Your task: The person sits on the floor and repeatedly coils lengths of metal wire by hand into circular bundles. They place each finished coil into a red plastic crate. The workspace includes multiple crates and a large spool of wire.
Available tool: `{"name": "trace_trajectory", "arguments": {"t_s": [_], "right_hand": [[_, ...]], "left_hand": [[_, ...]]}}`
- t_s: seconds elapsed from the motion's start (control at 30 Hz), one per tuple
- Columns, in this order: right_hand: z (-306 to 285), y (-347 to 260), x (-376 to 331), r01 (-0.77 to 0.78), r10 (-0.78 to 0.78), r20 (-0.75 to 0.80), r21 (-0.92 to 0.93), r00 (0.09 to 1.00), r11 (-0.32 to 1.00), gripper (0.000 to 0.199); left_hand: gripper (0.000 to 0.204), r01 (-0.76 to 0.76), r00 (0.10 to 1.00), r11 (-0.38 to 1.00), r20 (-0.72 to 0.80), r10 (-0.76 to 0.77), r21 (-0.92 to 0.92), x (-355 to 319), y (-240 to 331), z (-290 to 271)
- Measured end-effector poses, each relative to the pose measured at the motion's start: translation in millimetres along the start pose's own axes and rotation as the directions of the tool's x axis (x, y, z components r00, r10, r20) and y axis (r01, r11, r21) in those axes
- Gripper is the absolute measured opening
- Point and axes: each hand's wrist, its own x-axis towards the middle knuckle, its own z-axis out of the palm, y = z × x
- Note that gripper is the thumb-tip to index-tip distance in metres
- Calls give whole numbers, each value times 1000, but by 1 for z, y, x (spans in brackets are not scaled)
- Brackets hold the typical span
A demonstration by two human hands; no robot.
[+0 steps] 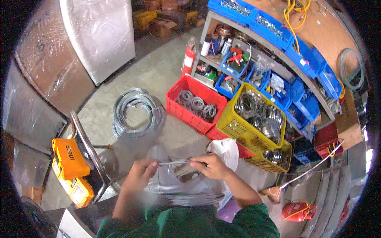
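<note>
A thin grey length of wire or cable [174, 162] stretches between my two hands in front of my body. My left hand [139, 173] pinches its left end between thumb and fingers. The other end is gripped by my right hand [211, 166], with the thumb and index finger closed on it. Below them, close to my green shirt, lies a bundle of grey wire [186, 199] across my lap, partly hidden. Beside my right hand is a crumpled white plastic sack [228, 152]. Farther off on the floor rests a large coil of grey cable [119, 113].
A red crate [174, 104] and a yellow crate [226, 129] hold small wire coils. Blue bins [307, 75] line a shelf unit at right. A fire extinguisher [189, 59] stands beside it. Yellow cases [71, 158] sit at left by a metal tube frame [85, 135]; a broom [274, 193] lies right.
</note>
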Motion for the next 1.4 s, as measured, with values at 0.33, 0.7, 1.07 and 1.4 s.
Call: {"name": "trace_trajectory", "arguments": {"t_s": [0.33,0.7,1.07,1.4], "right_hand": [[6,7,2,38,-41,-84,-37,996,999,13],[-13,7,11,115,-115,-34,10,993,993,13],[-7,-4,24,271,-258,134,-90,957,958,14],[6,26,41,277,-274,-39,151,961,949,24]], "left_hand": [[32,304,916,687,402,-19,-660,24,-11,41],[42,567,800,286,600,33,-772,25,-34,57],[33,633,746,368,663,-57,-681,7,-15,62],[56,320,923,269,363,129,-909,-9,15,69]]}}
